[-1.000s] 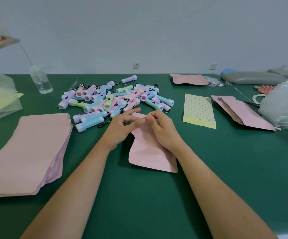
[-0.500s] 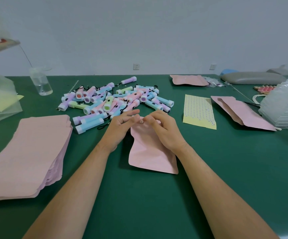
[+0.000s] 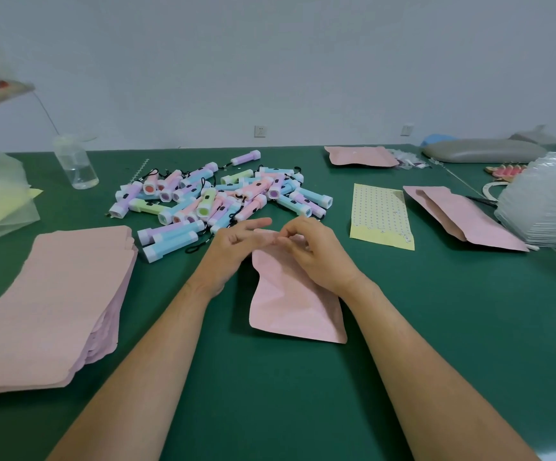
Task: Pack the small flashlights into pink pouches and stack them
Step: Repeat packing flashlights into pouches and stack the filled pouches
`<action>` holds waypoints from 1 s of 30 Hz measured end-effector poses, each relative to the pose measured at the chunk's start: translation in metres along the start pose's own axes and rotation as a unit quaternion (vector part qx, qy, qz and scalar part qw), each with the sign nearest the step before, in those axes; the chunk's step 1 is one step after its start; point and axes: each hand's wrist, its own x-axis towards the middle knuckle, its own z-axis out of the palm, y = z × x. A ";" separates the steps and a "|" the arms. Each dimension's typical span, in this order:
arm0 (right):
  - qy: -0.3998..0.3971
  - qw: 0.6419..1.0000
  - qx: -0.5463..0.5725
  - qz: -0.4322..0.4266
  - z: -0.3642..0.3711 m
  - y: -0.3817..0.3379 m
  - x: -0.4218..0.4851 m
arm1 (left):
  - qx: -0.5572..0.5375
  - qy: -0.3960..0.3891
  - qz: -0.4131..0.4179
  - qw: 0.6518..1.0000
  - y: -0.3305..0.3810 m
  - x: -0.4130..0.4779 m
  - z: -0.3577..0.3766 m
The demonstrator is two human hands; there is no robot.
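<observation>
Pouch stack (image 3: pixel 47 301) at bench (image 3: pixel 436 327) left edge; flashlight pile (image 3: pixel 223 197) ctr-rear; single pouch (image 3: pixel 296 311) in front of pile; sticker sheet (image 3: pixel 381 216) right of pile.

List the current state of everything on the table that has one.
Centre pouch: lying flat, mouth pinched.
Left hand: pinching pouch mouth.
Right hand: pinching pouch mouth.
Flashlights: loose pile, unpacked.
Pouch stack: flat, at left.
Bottle: upright.

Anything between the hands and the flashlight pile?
Nothing visible. The left hand and right hand are at the mouth of the pink pouch, and the flashlight pile lies just beyond them on the green table, with no other object in that gap.
</observation>
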 end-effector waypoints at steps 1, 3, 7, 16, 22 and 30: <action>-0.003 1.000 0.019 0.020 -0.006 0.002 0.001 | 0.007 0.004 0.003 1.000 -0.002 0.001 0.000; -0.019 0.995 0.072 0.073 -0.022 0.005 0.000 | 0.021 0.026 -0.018 0.999 -0.006 0.002 -0.001; -0.110 0.982 0.091 0.126 -0.047 0.007 -0.006 | -0.015 0.046 -0.051 0.998 -0.008 0.003 -0.001; -0.195 0.970 -0.070 0.129 -0.038 -0.007 -0.005 | -0.037 0.084 -0.037 0.995 -0.005 0.002 0.000; -0.168 0.969 -0.042 0.178 -0.037 -0.006 -0.005 | -0.032 0.080 -0.038 0.996 -0.007 0.003 -0.001; -0.149 0.962 0.019 0.228 -0.035 0.000 -0.003 | -0.041 0.080 -0.040 0.995 -0.011 0.006 -0.003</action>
